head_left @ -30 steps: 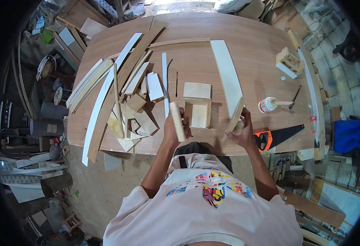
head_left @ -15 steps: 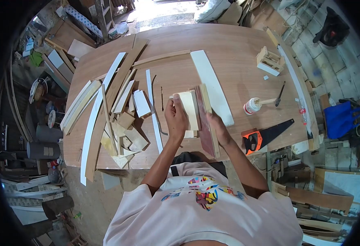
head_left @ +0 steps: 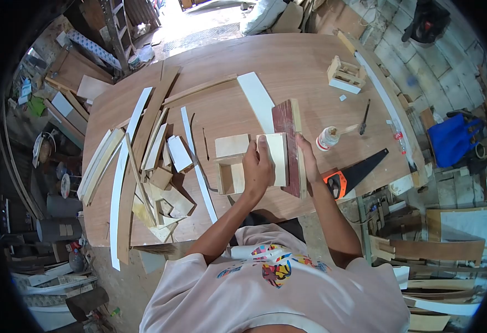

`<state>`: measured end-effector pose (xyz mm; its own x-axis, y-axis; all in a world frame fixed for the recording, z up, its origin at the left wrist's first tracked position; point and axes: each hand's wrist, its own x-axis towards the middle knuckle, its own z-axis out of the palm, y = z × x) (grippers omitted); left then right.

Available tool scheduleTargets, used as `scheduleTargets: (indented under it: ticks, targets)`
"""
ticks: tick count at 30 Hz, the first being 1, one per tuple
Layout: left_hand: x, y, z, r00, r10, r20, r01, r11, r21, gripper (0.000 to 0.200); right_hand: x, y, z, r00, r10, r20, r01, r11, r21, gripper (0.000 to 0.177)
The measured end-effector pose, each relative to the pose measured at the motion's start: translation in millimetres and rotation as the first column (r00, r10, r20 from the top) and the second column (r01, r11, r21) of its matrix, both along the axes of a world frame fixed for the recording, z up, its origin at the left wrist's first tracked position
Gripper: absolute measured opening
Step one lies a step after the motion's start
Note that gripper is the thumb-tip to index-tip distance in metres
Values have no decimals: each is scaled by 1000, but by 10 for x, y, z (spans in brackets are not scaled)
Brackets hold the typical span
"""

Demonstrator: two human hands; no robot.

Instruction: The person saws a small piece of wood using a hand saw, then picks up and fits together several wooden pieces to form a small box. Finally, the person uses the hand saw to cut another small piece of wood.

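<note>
My left hand (head_left: 259,171) is closed on a pale wooden block (head_left: 277,158), its thumb lying along the top face. My right hand (head_left: 308,159) is closed around the outer side of a reddish-brown board (head_left: 291,141) with a pale edge. The board stands on edge, its reddish face toward the block and close beside it. Left of my left hand, an open wooden box (head_left: 231,176) rests on the table, partly hidden by that hand. Behind the box is a flat pale wooden piece (head_left: 232,145).
On the table (head_left: 199,89), long strips and offcuts (head_left: 166,191) crowd the left. A white board (head_left: 256,97) lies behind the hands. To the right are a glue bottle (head_left: 327,139) with a brush, a handsaw (head_left: 357,173) and a small slatted wooden frame (head_left: 346,75).
The block and reddish board have moved rightward with both hands, and the open box now shows beside my left hand. The camera view has shifted slightly.
</note>
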<state>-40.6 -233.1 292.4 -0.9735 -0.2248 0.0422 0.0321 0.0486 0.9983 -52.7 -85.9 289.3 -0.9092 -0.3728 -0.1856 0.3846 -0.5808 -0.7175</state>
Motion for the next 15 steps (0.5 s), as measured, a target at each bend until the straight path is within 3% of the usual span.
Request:
scheduleTargets:
  ticks: [1,3,4,5,7,8,9,11,12,13,15]
  targets:
    - [-35,10,55,998,10,-54,-13,998,-62,44,32,-48,21,1000,-7,-2,7,1000,1,52]
    - [-188,-39,188,994,98,40,-101,992,81,45,126,-220,36,875,-155,-458,346,862,370,48]
    - [-256,-81,101,998,55,27,-57,993,104,46,169,-242,16,797,-182,-575,455,807,376,47]
    - [-231,-32,75,999,48,24,-50,993,106,46,150,-193,45,794,-186,-578,462,803,376,47]
    - [-46,97,71,1000,-16,-9,16,1000,12,46,115,-72,223,974,-177,-143,218,906,363,48]
    - [8,114,-9,998,-56,4,57,996,-75,46,111,-65,522,991,-132,-27,135,970,201,46]
    - [-14,112,27,998,-60,2,60,995,-74,46,37,-61,432,988,-155,-8,154,973,174,44]
    - [-162,43,147,998,38,59,-39,999,16,46,19,-64,103,958,-63,-278,211,812,544,48]
    - [-286,-18,72,1000,24,-10,-22,985,171,46,120,-177,80,833,-110,-542,400,796,454,55]
    - [-252,4,100,1000,20,-11,-18,985,172,46,195,-188,239,848,-100,-521,363,825,433,60]
    - [-96,59,124,999,43,30,-43,999,9,46,97,-47,365,979,-34,-203,165,719,675,59]
